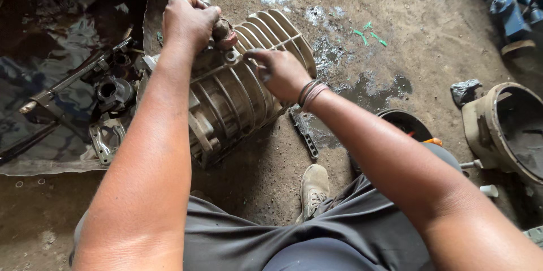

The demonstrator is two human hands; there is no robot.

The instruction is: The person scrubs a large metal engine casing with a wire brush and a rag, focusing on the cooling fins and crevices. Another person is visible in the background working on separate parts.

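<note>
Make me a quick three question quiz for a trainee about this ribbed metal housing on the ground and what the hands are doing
1. True or false: the left hand grips a rusty part on top of the ribbed housing.
2. The right hand rests on: A) the housing's fins, B) the black bucket, C) the shoe.
3. What is on the right wrist?

Key: 1 true; 2 A; 3 bands.
</note>
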